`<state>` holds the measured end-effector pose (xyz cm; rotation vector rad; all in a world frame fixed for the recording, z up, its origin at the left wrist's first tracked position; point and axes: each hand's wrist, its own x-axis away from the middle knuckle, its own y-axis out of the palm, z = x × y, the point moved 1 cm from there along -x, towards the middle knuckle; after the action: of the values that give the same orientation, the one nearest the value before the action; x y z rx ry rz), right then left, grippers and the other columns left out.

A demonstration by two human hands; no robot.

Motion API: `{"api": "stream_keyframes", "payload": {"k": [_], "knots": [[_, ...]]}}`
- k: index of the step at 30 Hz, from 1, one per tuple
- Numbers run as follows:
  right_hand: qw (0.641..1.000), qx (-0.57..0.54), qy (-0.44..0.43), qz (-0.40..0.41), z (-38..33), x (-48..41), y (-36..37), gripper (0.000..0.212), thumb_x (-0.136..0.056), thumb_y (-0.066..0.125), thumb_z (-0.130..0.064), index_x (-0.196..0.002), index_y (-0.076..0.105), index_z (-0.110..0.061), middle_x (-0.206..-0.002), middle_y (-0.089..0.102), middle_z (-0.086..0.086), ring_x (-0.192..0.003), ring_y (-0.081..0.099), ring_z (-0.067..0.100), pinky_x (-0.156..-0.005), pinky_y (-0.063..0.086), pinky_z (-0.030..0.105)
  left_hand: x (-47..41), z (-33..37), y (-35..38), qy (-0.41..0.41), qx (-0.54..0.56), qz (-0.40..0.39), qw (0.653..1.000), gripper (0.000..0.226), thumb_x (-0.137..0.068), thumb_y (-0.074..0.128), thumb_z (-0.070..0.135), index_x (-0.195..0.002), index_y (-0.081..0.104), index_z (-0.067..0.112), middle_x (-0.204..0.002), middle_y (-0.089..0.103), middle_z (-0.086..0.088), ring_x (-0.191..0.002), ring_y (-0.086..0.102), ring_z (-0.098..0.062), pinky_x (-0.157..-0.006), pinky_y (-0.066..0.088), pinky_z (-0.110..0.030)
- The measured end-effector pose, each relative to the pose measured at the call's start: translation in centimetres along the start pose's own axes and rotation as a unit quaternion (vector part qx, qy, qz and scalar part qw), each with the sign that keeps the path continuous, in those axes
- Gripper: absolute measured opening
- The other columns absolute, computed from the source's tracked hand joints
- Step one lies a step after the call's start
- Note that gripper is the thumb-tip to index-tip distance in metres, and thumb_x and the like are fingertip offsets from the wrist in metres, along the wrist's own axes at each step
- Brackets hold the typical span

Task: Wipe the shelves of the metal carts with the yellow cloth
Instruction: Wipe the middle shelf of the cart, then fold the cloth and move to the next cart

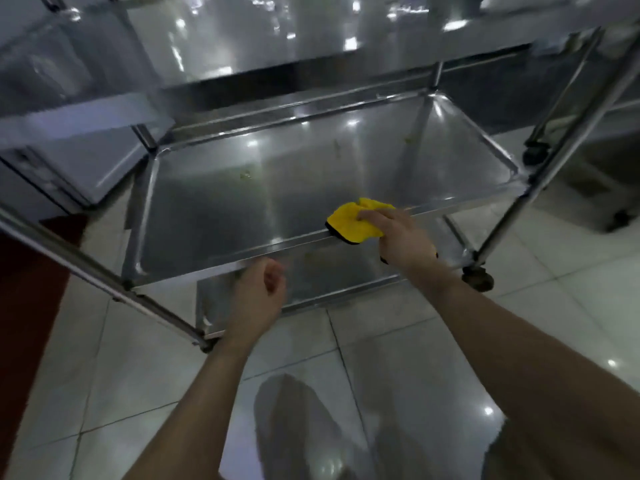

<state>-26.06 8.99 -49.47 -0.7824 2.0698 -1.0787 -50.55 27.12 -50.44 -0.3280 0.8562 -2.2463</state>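
Observation:
A metal cart stands in front of me, its middle shelf (277, 195) a shiny steel tray with a few yellowish specks. My right hand (401, 237) presses the yellow cloth (349, 221) onto the shelf's near rim, right of centre. My left hand (259, 292) is loosely curled just below that rim, left of the cloth, with nothing visible in it; whether it touches the rim I cannot tell. A lower shelf (339, 275) shows beneath. The top shelf (242, 36) is overhead at the far side.
A second metal cart (79, 126) stands close on the left. Another wheeled steel unit (602, 188) is at the right. The cart's castor (479, 277) rests on glossy white floor tiles (381, 358). A dark red strip (31, 289) runs along the left floor.

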Motion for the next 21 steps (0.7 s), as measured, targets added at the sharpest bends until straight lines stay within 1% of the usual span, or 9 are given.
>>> {"api": "stream_keyframes", "payload": {"k": [2,5,7,10,13,15,17,18,21], "knots": [[0.995,-0.053,0.079,0.022,0.6,1.8,-3.8,0.07,-0.077,0.058,0.02,-0.137,0.071,-0.014,-0.134,0.07,0.018,-0.121,0.066,0.044,-0.098,0.055,0.052,0.6,3.9,-0.1,-0.027,0.008,-0.05,0.998,0.016,-0.102,0.069,0.01,-0.111,0.069,0.023,-0.1,0.074,0.002,-0.094,0.07,-0.019,-0.092,0.058,-0.042],[0.985,-0.118,0.125,-0.005,-1.1,4.1,-9.8,0.066,-0.081,0.058,0.021,-0.137,0.071,-0.013,-0.139,0.07,0.014,-0.127,0.067,0.038,-0.108,0.053,0.051,1.5,10.0,-1.8,-0.063,0.048,-0.103,0.992,0.014,-0.103,0.069,0.01,-0.113,0.073,0.019,-0.105,0.077,-0.001,-0.1,0.073,-0.022,-0.098,0.058,-0.045],[0.979,-0.131,0.153,-0.035,-3.9,5.4,-14.0,0.068,-0.08,0.062,0.016,-0.138,0.071,-0.019,-0.141,0.068,0.01,-0.128,0.065,0.033,-0.109,0.051,0.043,2.4,14.0,-4.0,-0.07,0.061,-0.12,0.988,0.009,-0.106,0.068,0.022,-0.109,0.077,0.021,-0.1,0.079,0.003,-0.096,0.074,-0.02,-0.092,0.06,-0.044],[0.97,-0.174,0.164,-0.054,-10.3,6.4,-20.0,0.062,-0.081,0.066,0.014,-0.135,0.073,-0.016,-0.137,0.071,0.008,-0.126,0.067,0.03,-0.106,0.052,0.042,3.7,20.6,-8.6,-0.098,0.055,-0.163,0.98,0.033,-0.105,0.06,0.054,-0.104,0.076,0.025,-0.098,0.078,0.008,-0.097,0.072,-0.017,-0.086,0.055,-0.038],[0.97,-0.201,0.127,-0.043,-17.9,6.5,-25.3,0.063,-0.074,0.068,0.016,-0.129,0.076,-0.015,-0.128,0.075,0.007,-0.116,0.07,0.026,-0.099,0.052,0.03,5.5,26.1,-14.1,-0.216,0.197,-0.193,0.937,0.064,-0.079,0.066,0.076,-0.115,0.078,0.025,-0.109,0.083,0.006,-0.106,0.077,-0.017,-0.095,0.056,-0.042],[0.972,-0.213,0.084,-0.049,-22.7,6.6,-27.6,0.068,-0.072,0.068,0.017,-0.131,0.074,-0.017,-0.13,0.074,0.003,-0.118,0.067,0.021,-0.1,0.048,0.018,7.0,28.2,-17.9,-0.244,0.298,-0.191,0.903,0.048,-0.085,0.076,0.056,-0.119,0.078,0.023,-0.114,0.084,-0.001,-0.108,0.079,-0.023,-0.095,0.063,-0.042],[0.971,-0.22,0.041,-0.082,-26.6,6.6,-29.2,0.065,-0.083,0.074,0.005,-0.142,0.066,-0.023,-0.144,0.065,-0.001,-0.128,0.061,0.017,-0.105,0.043,0.013,8.5,28.8,-22.1,-0.218,0.321,-0.147,0.91,0.024,-0.098,0.077,0.027,-0.122,0.076,0.023,-0.118,0.083,-0.004,-0.11,0.079,-0.026,-0.091,0.065,-0.04],[0.97,-0.216,0.026,-0.111,-28.2,6.8,-29.6,0.063,-0.09,0.078,-0.01,-0.148,0.06,-0.028,-0.152,0.059,-0.003,-0.134,0.057,0.016,-0.106,0.043,0.017,9.2,28.6,-24.3,-0.205,0.305,-0.117,0.922,0.021,-0.099,0.077,0.02,-0.12,0.076,0.024,-0.116,0.083,-0.003,-0.11,0.079,-0.025,-0.091,0.065,-0.041],[0.96,-0.209,-0.021,-0.186,-33.0,6.9,-29.6,0.066,-0.096,0.072,-0.051,-0.156,0.046,-0.039,-0.162,0.046,-0.011,-0.144,0.049,0.012,-0.11,0.046,0.026,11.4,27.3,-30.9,-0.164,0.227,-0.063,0.958,0.019,-0.089,0.078,0.03,-0.108,0.074,0.024,-0.099,0.08,-0.006,-0.095,0.074,-0.021,-0.085,0.061,-0.048]]}}
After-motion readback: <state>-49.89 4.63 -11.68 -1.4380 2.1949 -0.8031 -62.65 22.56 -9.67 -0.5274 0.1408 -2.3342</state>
